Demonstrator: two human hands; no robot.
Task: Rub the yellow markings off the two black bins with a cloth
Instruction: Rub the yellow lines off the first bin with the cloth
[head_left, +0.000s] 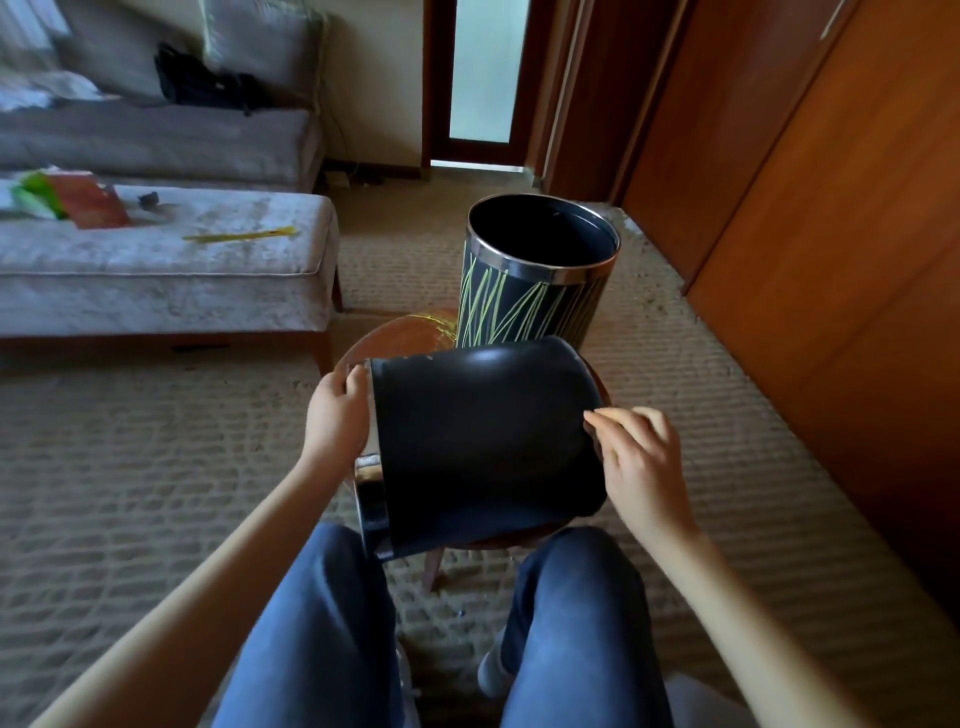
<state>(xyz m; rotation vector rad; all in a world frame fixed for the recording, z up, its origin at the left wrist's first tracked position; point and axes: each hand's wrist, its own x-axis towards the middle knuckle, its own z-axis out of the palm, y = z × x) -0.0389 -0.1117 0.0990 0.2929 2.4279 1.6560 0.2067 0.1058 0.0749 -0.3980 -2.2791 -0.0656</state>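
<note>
Knees in blue jeans (322, 623) closest to the head camera, spread apart, seen from above. Just beyond them, a small round wooden table (400, 338) carrying a black bin (483, 441) tipped on its side, chrome-rimmed open end to the left, closed base to the right. Upward-facing wall plain black, with only faint yellow flecks near the rim.

At the open end, the left hand (335, 410), grip curled over the chrome rim, fingers wrapped round its edge. At the base end, the right hand (641, 467), fingers bent, fingertips (602, 418) against the bin's wall; grip uncertain, pinching or merely touching cannot be told.

Just behind the table, a second black bin (524, 291) standing upright, mouth open, chrome band round the top, wall streaked with long yellow markings (498, 306); base hidden behind the tipped bin. A few yellow scribbles on the table top beside it.

Ribbed beige carpet (156, 467) all around. To the left, a pale ottoman (166, 260) bearing a yellow strip (239, 235) and some orange and green papers. Further back, a grey sofa (156, 135) with a black bag (202, 83). Along the right, brown wooden cupboard doors (831, 208). At the far end, a frosted glass door (480, 73).
</note>
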